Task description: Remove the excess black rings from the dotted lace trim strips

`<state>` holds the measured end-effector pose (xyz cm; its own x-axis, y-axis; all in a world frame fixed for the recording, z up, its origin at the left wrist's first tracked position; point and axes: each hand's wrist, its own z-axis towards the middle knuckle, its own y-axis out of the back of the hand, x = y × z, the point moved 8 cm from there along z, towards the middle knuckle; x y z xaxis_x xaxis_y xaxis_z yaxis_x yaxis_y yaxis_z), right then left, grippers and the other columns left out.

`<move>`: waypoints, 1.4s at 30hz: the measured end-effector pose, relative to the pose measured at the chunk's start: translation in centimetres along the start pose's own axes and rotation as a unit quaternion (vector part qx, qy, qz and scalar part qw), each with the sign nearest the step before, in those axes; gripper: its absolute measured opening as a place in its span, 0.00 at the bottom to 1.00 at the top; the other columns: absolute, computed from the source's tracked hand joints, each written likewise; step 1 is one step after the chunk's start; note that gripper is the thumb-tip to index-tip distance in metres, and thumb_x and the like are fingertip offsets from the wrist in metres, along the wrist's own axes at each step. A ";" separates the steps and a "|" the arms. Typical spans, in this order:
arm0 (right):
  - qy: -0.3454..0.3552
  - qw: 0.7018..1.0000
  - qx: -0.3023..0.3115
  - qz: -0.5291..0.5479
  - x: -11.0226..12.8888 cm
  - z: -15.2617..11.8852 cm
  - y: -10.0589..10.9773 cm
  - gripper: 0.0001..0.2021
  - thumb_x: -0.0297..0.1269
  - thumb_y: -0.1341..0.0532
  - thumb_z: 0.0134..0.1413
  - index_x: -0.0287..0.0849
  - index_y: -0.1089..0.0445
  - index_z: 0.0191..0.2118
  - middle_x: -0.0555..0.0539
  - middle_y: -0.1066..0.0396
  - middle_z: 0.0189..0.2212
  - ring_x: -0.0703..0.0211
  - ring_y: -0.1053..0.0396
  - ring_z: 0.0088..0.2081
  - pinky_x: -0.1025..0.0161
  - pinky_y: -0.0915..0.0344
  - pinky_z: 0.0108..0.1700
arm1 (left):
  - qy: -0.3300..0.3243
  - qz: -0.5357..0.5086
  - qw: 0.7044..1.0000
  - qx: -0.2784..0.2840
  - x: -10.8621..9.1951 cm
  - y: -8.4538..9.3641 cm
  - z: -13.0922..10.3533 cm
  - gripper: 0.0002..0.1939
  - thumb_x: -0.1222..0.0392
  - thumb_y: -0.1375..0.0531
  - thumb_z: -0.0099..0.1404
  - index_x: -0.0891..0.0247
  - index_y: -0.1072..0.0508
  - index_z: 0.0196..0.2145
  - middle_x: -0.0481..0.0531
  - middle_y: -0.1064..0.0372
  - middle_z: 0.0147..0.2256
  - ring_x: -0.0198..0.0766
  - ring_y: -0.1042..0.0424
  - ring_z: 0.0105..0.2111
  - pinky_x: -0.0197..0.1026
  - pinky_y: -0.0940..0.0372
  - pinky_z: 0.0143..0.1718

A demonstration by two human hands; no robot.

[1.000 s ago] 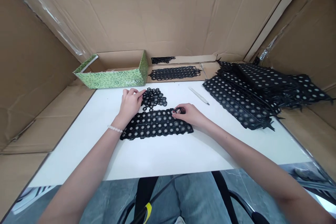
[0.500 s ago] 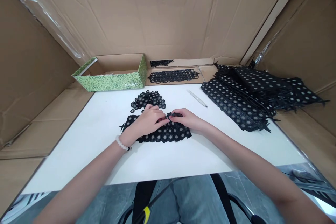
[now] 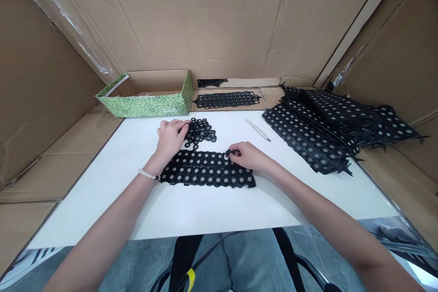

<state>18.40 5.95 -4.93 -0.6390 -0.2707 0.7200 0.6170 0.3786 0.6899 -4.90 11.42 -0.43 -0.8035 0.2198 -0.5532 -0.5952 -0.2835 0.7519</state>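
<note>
A black sheet with rows of pale round dots (image 3: pixel 205 175) lies flat on the white table. Behind it is a loose heap of small black rings (image 3: pixel 204 131). At the left side of this heap, my left hand (image 3: pixel 172 136) has its fingers bent together; what they pinch, if anything, is too small to name. My right hand (image 3: pixel 249 155) is closed at the sheet's upper right part, with a small black piece (image 3: pixel 233 152) between thumb and fingers.
A green patterned box (image 3: pixel 147 105) stands at the back left. Beside it, a black ring lattice (image 3: pixel 227 99) rests on cardboard. A white pen (image 3: pixel 257 129) lies right of the heap. Black dotted sheets (image 3: pixel 308 134) are piled at the right. Cardboard walls (image 3: pixel 205 23) enclose the table.
My left hand has left the dotted sheet and moved up and left to the ring heap. My right hand has shifted slightly right, and more of the sheet shows.
</note>
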 end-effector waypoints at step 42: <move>-0.040 0.990 0.008 0.133 0.0 0.0 -1.2 0.16 0.27 0.36 0.48 0.43 0.26 0.45 0.48 0.23 0.37 0.60 0.28 0.37 0.62 0.34 0.44 | -0.053 0.133 0.989 -0.040 0.7 0.0 -0.2 0.18 0.54 0.47 0.69 0.55 0.20 0.48 0.61 0.30 0.51 0.60 0.43 0.51 0.61 0.43 0.51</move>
<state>17.66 5.44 -5.75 -0.4887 -0.0889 0.8679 0.7617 0.4416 0.4741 -5.49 11.40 -0.86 -0.9288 0.2225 -0.2963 -0.3654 -0.4168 0.8323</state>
